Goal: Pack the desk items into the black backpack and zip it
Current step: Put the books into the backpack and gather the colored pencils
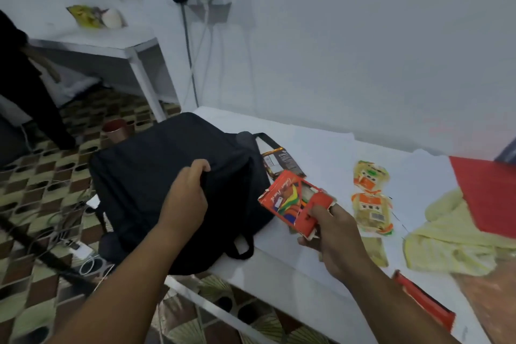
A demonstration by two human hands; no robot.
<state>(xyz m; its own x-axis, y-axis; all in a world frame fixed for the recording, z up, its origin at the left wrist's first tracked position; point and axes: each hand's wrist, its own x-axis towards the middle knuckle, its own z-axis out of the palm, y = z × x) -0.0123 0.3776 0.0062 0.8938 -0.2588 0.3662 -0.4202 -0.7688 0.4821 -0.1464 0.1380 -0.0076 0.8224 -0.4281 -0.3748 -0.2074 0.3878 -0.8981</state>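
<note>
Black backpack (pixel 156 176) on white desk (pixel 321 148) left end, left hand (pixel 185 198) gripping its top fabric, right hand (pixel 332 234) pinching red colour-pencil box (pixel 293 201) just beside the bag, two snack packets (pixel 371 198) and yellow cloth (pixel 452 237) further right

text: "Colour Pencil" | on: red pencil box (pixel 290 201) | snack packets (pixel 371 198): print illegible

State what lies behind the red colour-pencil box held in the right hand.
A dark brown wrapped packet lies on the white desk behind the red colour-pencil box; the box covers its near end.
</note>
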